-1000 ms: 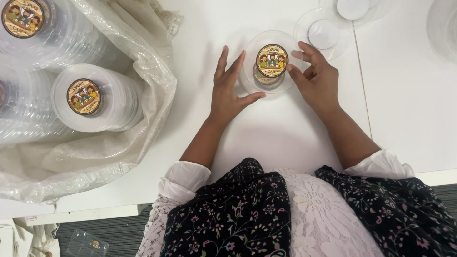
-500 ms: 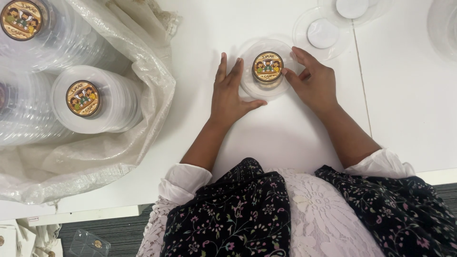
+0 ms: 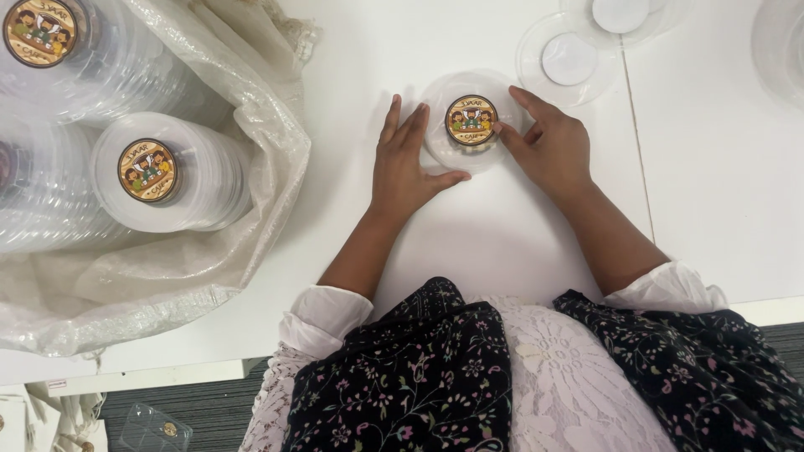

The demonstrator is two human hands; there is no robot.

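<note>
Hands: two, both flat on the white table (image 3: 502, 243), both touching one lid.
Lids on table: three single ones in plain view, one stickered lid (image 3: 469, 121) between the hands, two plain lids (image 3: 569, 60) far right of it; a further clear edge at the far right corner, too cut off to count.
Stacks: two clear stacks (image 3: 167, 176) with the same round sticker on top, lying in a plastic bag (image 3: 251, 226) at the left; a third stack is only partly seen.
Lid look: clear, round, shallow, with a brown round sticker showing cartoon figures at its centre.
Left hand (image 3: 406, 163): open, fingers spread, resting against the lid's left rim.
Right hand (image 3: 548, 146): open, fingers on the lid's right rim, thumb tip touching the sticker's edge.
Lid place: mid-table, far from the body, between both hands.
</note>
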